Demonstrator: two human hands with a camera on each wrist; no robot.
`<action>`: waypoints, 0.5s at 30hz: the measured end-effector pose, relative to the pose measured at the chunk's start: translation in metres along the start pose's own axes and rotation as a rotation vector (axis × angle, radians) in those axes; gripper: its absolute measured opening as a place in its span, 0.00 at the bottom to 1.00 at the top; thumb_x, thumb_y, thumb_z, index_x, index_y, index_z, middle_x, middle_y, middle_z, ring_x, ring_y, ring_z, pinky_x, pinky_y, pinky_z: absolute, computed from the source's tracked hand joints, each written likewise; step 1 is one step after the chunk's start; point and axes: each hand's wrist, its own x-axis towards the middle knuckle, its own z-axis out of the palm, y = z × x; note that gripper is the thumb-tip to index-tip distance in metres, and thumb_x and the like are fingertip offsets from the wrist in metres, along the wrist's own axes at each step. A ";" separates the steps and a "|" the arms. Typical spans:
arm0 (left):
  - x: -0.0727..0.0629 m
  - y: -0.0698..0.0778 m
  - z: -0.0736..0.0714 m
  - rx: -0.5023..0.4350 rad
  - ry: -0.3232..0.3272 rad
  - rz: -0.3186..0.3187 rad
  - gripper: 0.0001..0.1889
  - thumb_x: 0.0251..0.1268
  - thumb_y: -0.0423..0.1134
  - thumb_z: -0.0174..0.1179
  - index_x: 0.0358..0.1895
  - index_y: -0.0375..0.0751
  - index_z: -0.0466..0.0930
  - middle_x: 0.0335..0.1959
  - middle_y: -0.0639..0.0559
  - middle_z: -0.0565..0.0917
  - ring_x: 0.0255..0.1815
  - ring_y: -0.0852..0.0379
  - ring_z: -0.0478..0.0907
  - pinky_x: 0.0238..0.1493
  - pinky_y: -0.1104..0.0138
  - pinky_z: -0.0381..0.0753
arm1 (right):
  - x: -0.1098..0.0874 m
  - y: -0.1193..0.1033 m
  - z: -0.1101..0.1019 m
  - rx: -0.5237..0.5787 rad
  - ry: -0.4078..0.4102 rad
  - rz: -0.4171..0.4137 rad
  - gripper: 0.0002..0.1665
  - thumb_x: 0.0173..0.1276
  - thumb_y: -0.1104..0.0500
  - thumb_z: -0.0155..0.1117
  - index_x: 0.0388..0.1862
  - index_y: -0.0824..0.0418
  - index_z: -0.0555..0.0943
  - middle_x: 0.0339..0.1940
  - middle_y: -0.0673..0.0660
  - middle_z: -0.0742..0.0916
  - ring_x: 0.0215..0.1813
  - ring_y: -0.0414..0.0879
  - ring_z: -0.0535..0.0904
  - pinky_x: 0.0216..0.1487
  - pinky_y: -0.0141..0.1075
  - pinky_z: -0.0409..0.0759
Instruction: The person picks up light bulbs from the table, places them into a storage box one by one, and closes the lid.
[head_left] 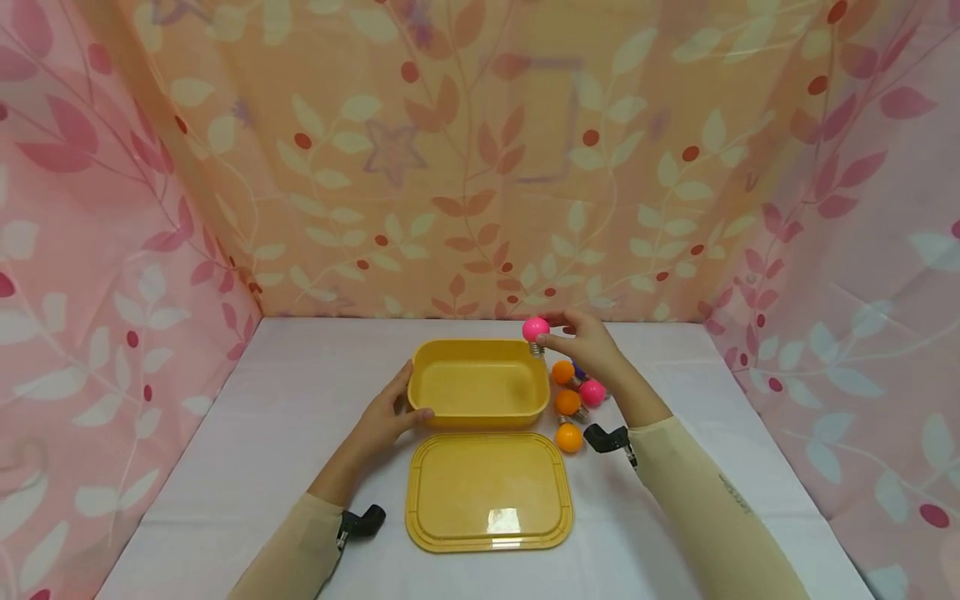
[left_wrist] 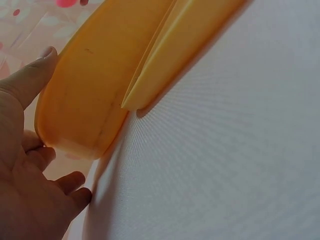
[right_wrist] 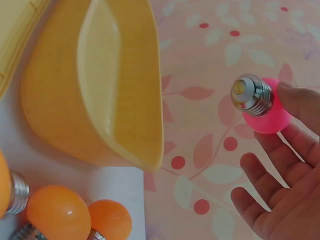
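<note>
A pink light bulb (head_left: 536, 329) with a silver screw base is pinched between the thumb and fingers of my right hand (head_left: 592, 343). In the head view it overlaps the back right corner of an open yellow plastic box (head_left: 480, 421). The right wrist view shows the bulb's metal base (right_wrist: 250, 95) turned toward the box, other fingers spread. My left hand (head_left: 384, 415) holds the box's left end, thumb at the front rim and fingers round the side. In the left wrist view the box wall (left_wrist: 85, 85) lies against that thumb.
A yellow lid (head_left: 487, 492) lies flat in front of the box. Right of the box lie several bulbs: orange ones (head_left: 568, 437), another pink bulb (head_left: 593, 392) and a partly hidden blue one (head_left: 578, 372). Patterned curtains (head_left: 480, 167) enclose the white table (head_left: 300, 375).
</note>
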 end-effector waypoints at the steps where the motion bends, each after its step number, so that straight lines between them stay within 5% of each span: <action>1: 0.001 0.000 0.000 0.002 0.001 -0.001 0.57 0.60 0.59 0.72 0.85 0.56 0.42 0.86 0.57 0.44 0.86 0.51 0.41 0.83 0.50 0.48 | 0.004 0.000 0.002 0.008 -0.015 -0.011 0.31 0.66 0.40 0.73 0.64 0.48 0.81 0.61 0.49 0.85 0.67 0.53 0.74 0.75 0.57 0.68; 8: 0.001 -0.002 0.000 0.018 0.004 -0.005 0.58 0.59 0.60 0.72 0.85 0.54 0.42 0.86 0.54 0.45 0.86 0.51 0.42 0.83 0.52 0.49 | 0.031 0.002 0.018 0.044 -0.096 -0.072 0.20 0.66 0.46 0.75 0.57 0.41 0.85 0.56 0.44 0.86 0.62 0.49 0.78 0.69 0.55 0.74; 15: 0.002 -0.002 0.001 0.020 0.001 -0.005 0.58 0.59 0.59 0.72 0.85 0.53 0.42 0.86 0.55 0.44 0.86 0.51 0.42 0.83 0.52 0.50 | 0.051 -0.002 0.036 0.048 -0.179 -0.009 0.26 0.63 0.46 0.77 0.59 0.46 0.83 0.55 0.47 0.87 0.60 0.51 0.79 0.66 0.52 0.78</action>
